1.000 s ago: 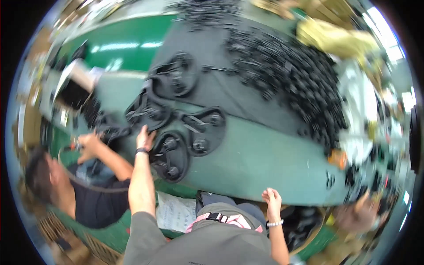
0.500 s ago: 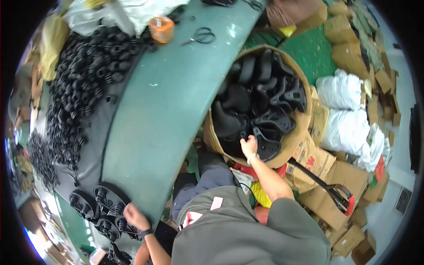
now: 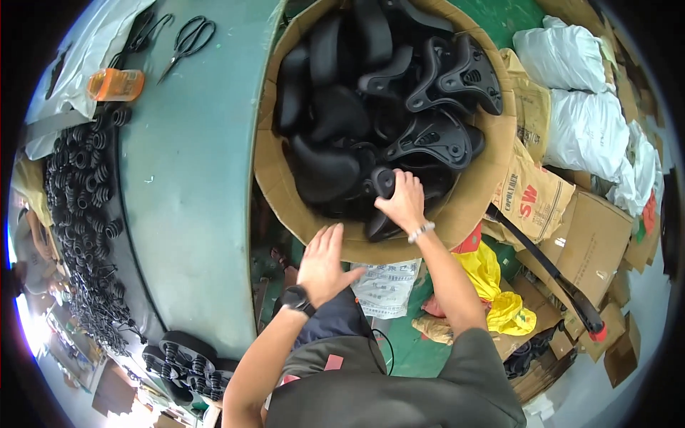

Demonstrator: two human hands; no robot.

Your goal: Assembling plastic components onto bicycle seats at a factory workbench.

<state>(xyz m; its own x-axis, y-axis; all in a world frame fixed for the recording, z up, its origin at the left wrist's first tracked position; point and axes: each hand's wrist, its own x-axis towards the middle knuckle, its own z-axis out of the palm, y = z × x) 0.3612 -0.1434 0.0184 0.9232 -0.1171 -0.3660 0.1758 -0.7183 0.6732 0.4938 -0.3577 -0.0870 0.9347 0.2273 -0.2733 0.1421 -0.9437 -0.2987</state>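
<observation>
Right hand: thumb and fingers of the right hand point(image 3: 404, 202) appear closed on a round-ended black part point(image 3: 383, 182); the hidden underside of the grip cannot be checked.
Left hand: open, fingers extended, the left hand point(image 3: 322, 269) lies over the near-left rim of the round cardboard bin point(image 3: 494, 178); contact with the rim cannot be told.
Round-ended part: inside the bin, toward its near side, its visible end just left of the right fingers; long axis obscured by the hand. The right hand is nearer; the left lies apart, to the near left.
Neighbouring part: a slotted black plastic shell point(image 3: 434, 140), farther right, long axis roughly left to right.
Lettering: red and dark on the brown paper sack point(image 3: 534, 194), right; dark on the white sack point(image 3: 389, 289), near side. Brands not transcribed.
</observation>
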